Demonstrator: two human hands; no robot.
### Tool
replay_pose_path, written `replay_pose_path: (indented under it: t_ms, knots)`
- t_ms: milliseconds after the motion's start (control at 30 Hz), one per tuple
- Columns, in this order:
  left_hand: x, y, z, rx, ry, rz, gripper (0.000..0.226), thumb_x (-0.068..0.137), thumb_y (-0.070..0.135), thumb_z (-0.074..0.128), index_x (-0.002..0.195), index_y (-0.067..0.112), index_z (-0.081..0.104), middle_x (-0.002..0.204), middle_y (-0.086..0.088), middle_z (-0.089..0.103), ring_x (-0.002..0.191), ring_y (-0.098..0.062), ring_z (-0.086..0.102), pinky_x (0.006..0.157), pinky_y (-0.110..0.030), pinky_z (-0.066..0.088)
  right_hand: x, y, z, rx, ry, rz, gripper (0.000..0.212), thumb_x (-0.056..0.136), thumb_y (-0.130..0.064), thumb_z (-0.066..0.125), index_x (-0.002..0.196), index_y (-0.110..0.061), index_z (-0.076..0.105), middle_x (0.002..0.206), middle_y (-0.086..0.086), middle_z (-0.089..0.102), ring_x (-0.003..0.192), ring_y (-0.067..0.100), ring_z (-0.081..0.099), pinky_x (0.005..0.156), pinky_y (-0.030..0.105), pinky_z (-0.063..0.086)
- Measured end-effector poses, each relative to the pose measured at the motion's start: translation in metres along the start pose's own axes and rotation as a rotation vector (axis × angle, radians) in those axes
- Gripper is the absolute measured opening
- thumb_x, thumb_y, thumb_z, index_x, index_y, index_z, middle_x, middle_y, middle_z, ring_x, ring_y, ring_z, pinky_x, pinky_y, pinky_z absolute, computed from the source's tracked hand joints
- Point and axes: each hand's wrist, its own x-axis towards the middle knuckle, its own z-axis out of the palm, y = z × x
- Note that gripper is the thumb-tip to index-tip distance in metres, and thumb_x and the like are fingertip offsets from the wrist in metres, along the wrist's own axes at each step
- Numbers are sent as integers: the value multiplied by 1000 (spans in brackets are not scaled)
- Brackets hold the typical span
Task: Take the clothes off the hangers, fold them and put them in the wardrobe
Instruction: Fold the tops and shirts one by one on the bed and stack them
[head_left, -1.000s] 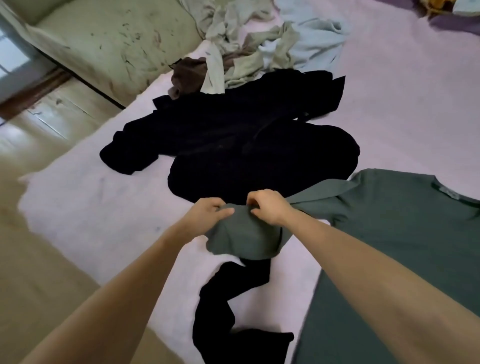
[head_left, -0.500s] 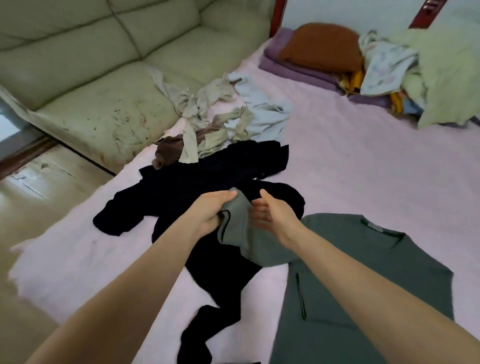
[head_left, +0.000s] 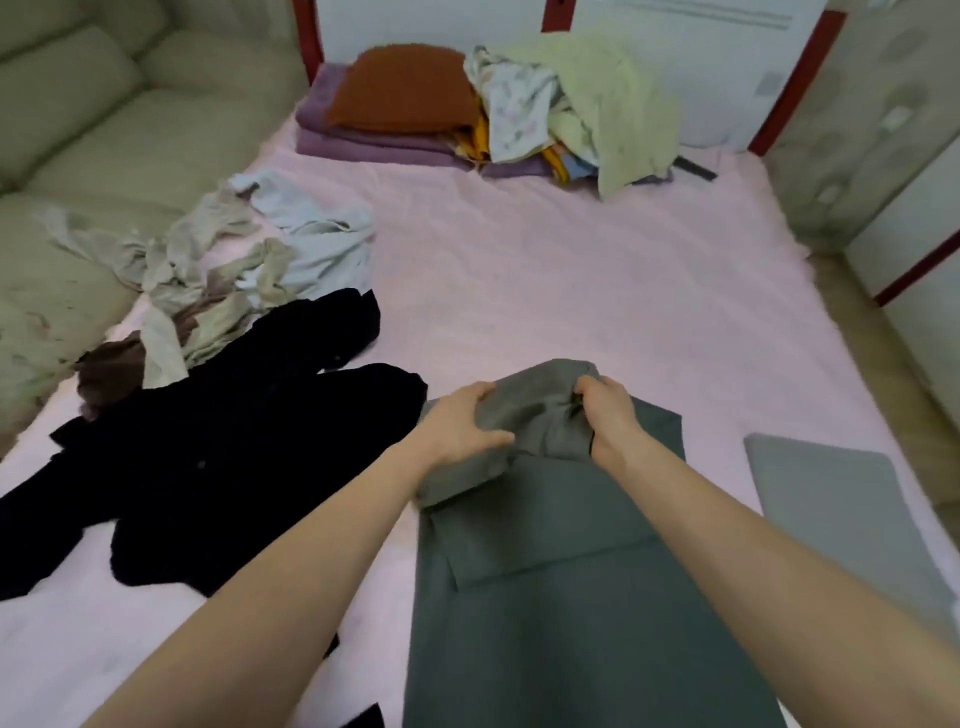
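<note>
The grey-green cotton T-shirt (head_left: 561, 571) lies flat on the pink bed sheet (head_left: 545, 270), beside the heap of black clothing (head_left: 218, 447). To fold it well, the bunched sleeve should be drawn inward and laid flat over the body, edges squared, wrinkles smoothed. The left hand (head_left: 462, 426) and right hand (head_left: 608, 415) each have their grip clenched round that bunched cloth.

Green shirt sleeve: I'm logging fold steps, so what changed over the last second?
Both hands, left hand and right hand, carried the sleeve of the dark green cotton shirt from out on the left across onto the shirt's body, and still grip it. The black garment stayed on the pink bedsheet.
</note>
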Motion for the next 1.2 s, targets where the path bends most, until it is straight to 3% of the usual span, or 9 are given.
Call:
replay_pose_path:
  t_ms: [100,267,600,700,800,933,1000,1067,1200]
  knots:
    - [18,18,86,380,-72,156,106,73,59,72,154,20,17,157,-3,29,146,-26,22,119,-43,17,15,10,-50,172,25,47,16,90,-6,50,102,-5,59,91,15,63,71,22,60,60,28,52]
    - [59,47,207,548,107,158,68,89,3,47,152,15,25,151,-5,41,142,-21,32,117,-34,16,55,59,-143,213,87,-39,15,92,-13,64,105,-6,65,98,12,70,86,24,68,71,32,57]
    - [67,-5,345,937,-440,126,71,92,13,45,155,16,11,161,-2,16,148,-20,15,121,-40,11,122,237,-262,-120,198,165,10,84,-6,55,87,-10,64,97,13,68,81,23,60,75,33,51]
    - [67,-15,360,899,-463,219,65,95,26,42,154,20,16,161,0,20,148,-18,18,121,-39,10,128,253,-273,-263,263,59,10,83,-8,53,77,-15,56,82,4,61,75,21,53,71,30,44]
    - [62,-21,364,846,-378,392,72,88,52,21,154,23,19,160,2,21,148,-16,19,122,-38,7,131,252,-283,-225,319,-121,12,83,-3,51,87,-12,59,86,3,62,78,19,54,78,34,47]
    - [55,-25,362,919,-520,396,92,77,75,2,155,27,13,162,4,6,150,-17,4,121,-43,-1,131,256,-299,-582,269,17,28,87,-8,52,115,-6,52,110,10,59,99,29,56,82,35,44]
    - [59,-28,355,887,-467,297,87,81,71,5,151,25,28,161,3,16,149,-17,14,121,-40,5,128,256,-295,-832,293,46,37,87,-9,54,123,-5,46,121,13,52,110,33,51,87,37,42]
    - [69,-29,342,824,-303,206,58,95,52,27,140,20,45,151,-2,37,139,-21,34,116,-35,20,129,248,-279,-961,314,-130,37,87,-11,54,123,-7,47,123,13,51,113,32,49,93,39,39]
    - [85,-53,288,801,-104,62,32,97,26,45,125,13,55,127,-8,53,119,-29,49,99,-38,37,142,222,-197,-913,-5,-312,24,90,-12,52,113,-7,54,112,13,61,104,32,56,87,37,43]
